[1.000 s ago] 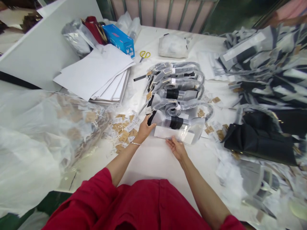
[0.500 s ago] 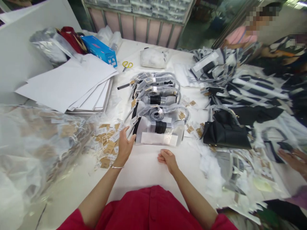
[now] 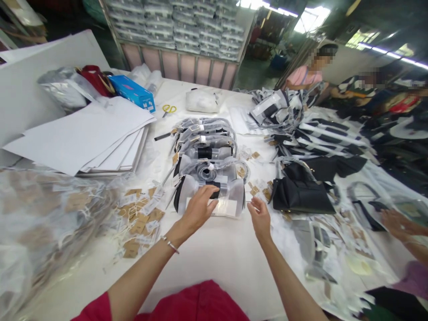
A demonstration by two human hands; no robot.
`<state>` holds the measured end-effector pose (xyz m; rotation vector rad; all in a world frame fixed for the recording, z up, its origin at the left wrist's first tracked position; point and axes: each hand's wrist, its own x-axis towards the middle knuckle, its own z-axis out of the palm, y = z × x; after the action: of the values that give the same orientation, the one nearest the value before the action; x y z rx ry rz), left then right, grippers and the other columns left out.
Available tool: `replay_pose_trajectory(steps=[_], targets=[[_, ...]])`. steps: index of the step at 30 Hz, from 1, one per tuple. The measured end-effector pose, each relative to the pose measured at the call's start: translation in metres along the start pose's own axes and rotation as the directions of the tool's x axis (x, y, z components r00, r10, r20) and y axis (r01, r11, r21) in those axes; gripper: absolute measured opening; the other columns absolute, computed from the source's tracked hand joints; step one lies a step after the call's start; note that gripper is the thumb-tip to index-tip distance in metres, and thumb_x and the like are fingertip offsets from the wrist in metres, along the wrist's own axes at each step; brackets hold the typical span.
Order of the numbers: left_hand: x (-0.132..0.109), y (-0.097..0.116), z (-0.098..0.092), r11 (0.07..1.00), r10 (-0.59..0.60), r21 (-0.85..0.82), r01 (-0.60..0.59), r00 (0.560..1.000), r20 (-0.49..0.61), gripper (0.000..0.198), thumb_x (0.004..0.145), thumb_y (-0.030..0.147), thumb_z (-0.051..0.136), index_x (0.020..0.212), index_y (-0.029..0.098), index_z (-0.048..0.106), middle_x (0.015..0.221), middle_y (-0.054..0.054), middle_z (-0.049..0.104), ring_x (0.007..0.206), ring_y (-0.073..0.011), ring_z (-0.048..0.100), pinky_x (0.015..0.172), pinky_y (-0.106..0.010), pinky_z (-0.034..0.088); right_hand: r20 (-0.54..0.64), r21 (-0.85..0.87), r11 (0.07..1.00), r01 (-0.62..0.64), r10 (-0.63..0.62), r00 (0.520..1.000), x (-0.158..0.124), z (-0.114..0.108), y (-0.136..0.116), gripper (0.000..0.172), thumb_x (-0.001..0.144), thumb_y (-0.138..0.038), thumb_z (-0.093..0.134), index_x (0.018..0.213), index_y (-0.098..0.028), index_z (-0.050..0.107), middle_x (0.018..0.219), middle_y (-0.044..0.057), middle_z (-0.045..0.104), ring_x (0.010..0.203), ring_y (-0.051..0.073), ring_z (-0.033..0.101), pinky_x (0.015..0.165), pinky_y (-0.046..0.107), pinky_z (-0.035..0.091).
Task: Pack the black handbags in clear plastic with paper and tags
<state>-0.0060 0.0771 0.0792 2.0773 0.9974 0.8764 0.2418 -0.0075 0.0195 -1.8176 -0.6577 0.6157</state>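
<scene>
My left hand lies with fingers spread on the nearest clear plastic bag, which holds a rolled black item and carries a white label. My right hand hovers at that bag's right edge, fingers loosely curled and apart, holding nothing. Behind this bag a row of similar bagged black items stretches away from me. Brown paper tags with strings are scattered just left of my left hand.
A stack of white sheets lies at the left, with a blue box and yellow scissors behind it. A black bag sits at the right. Crumpled clear plastic fills the near left. Another person's hand reaches in at right.
My left hand moved from the tags onto the top of the nearest bag. My right hand rose from the table to the bag's right edge. The camera tilted up.
</scene>
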Motion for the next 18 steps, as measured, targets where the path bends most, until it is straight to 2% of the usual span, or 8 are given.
replay_pose_trajectory(steps=[3,6,8,12,15,18], targets=[[0.038,0.003,0.033,0.999,-0.029,0.040,0.023,0.989,0.143,0.044,0.086,0.013,0.056,0.129,0.020,0.051,0.127,-0.011,0.059,0.121,-0.0241,0.054,0.105,-0.039,0.044,0.155,-0.062,0.991,0.118,-0.107,0.982,0.024,0.012,0.000,0.061,0.068,-0.046,0.074,0.122,-0.020,0.060,0.127,0.013,0.062,0.112,0.028,0.061,0.092,0.044,0.049],[0.070,0.001,0.060,0.987,-0.107,0.140,0.077,0.968,0.228,0.056,0.083,0.014,0.060,0.136,0.015,0.043,0.132,-0.015,0.055,0.124,-0.0274,0.051,0.107,-0.043,0.042,0.300,-0.176,0.939,0.296,-0.235,0.925,0.036,0.023,0.008,0.062,0.072,-0.045,0.072,0.127,-0.021,0.056,0.127,0.014,0.061,0.116,0.030,0.058,0.093,0.050,0.050],[0.081,-0.001,0.074,0.974,-0.151,0.205,0.097,0.953,0.264,0.058,0.083,0.015,0.061,0.137,0.014,0.041,0.128,-0.015,0.057,0.120,-0.0283,0.053,0.103,-0.044,0.044,0.339,-0.221,0.887,0.406,-0.321,0.884,0.039,0.026,0.017,0.059,0.077,-0.043,0.069,0.130,-0.021,0.053,0.126,0.014,0.060,0.116,0.030,0.057,0.095,0.053,0.050],[0.073,-0.006,0.092,0.961,-0.107,0.273,0.042,0.968,0.229,0.039,0.085,0.012,0.058,0.122,0.021,0.053,0.112,-0.008,0.061,0.105,-0.0251,0.057,0.092,-0.041,0.048,0.322,-0.247,0.801,0.546,-0.464,0.826,0.035,0.025,0.035,0.052,0.086,-0.036,0.063,0.133,-0.022,0.048,0.125,0.014,0.059,0.113,0.029,0.058,0.092,0.053,0.053],[0.052,-0.011,0.098,0.961,0.026,0.268,-0.063,0.990,0.142,0.025,0.088,0.009,0.054,0.110,0.020,0.057,0.105,-0.007,0.062,0.099,-0.0224,0.057,0.089,-0.038,0.048,0.319,-0.252,0.735,0.629,-0.551,0.772,0.030,0.019,0.045,0.052,0.088,-0.029,0.063,0.135,-0.023,0.045,0.123,0.013,0.059,0.113,0.029,0.057,0.092,0.053,0.053],[0.037,-0.013,0.100,0.948,0.186,0.245,-0.203,0.978,0.091,0.022,0.090,0.008,0.051,0.110,0.017,0.057,0.102,-0.007,0.063,0.101,-0.0207,0.058,0.095,-0.039,0.046,0.326,-0.242,0.693,0.680,-0.602,0.729,0.025,0.014,0.051,0.053,0.088,-0.023,0.061,0.137,-0.022,0.043,0.121,0.013,0.059,0.113,0.029,0.057,0.091,0.051,0.054]])
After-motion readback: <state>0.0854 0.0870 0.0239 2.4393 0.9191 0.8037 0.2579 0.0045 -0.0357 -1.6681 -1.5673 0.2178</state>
